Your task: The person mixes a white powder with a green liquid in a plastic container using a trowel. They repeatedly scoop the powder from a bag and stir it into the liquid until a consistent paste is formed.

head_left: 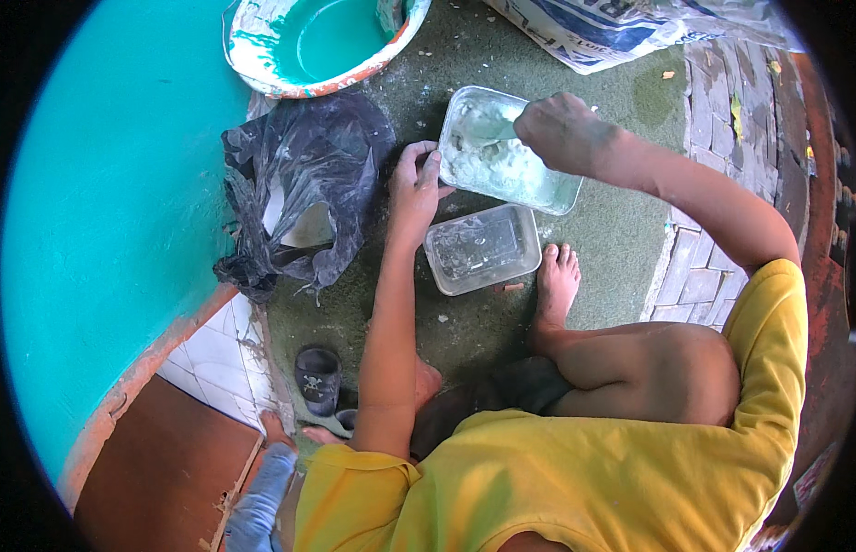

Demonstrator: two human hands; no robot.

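- White paste (488,170) is lying inside a clear rectangular container (564,195), which stands on the green floor (621,267), in the far middle.
- Left hand (416,189) is gripping this container at its left side, with bent fingers.
- Right hand (568,134) has its fingers closed around a pale flat tool (492,129), whose end is at the paste.
- Second container (483,248) sits just nearer, with whitish stains.
- Black plastic bag (308,175) lies at the left; farther, one bucket (247,41) holds turquoise paint (336,41).

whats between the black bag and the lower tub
The head view shows the person's left forearm there, between the bag and the lower tub, with green ground showing beside it.
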